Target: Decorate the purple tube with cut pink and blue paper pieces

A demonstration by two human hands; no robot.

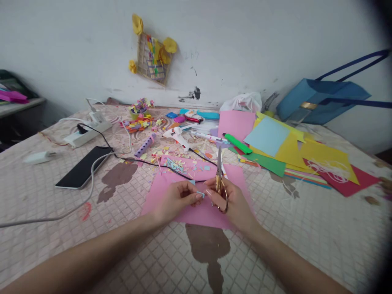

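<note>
My left hand [183, 197] pinches a tiny light-blue paper piece [200, 194] between thumb and forefinger. Close beside it, my right hand [228, 198] is wrapped round gold-handled scissors [219, 171], their blades pointing up and away from me. The right thumb and fingertip come near the blue piece; whether they touch it I cannot tell. Both hands are above a pink paper sheet [196, 218]. Small blue and pastel paper scraps [176, 164] lie on the sheet's far part, and a black cord crosses it.
A white glue gun [177, 138] lies behind the sheet. To the left are a black tablet or phone [82, 167], a white power strip [87, 134] and loose cables. Coloured papers [275, 149], a green cutter [237, 143] and a blue bag [324, 100] are on the right.
</note>
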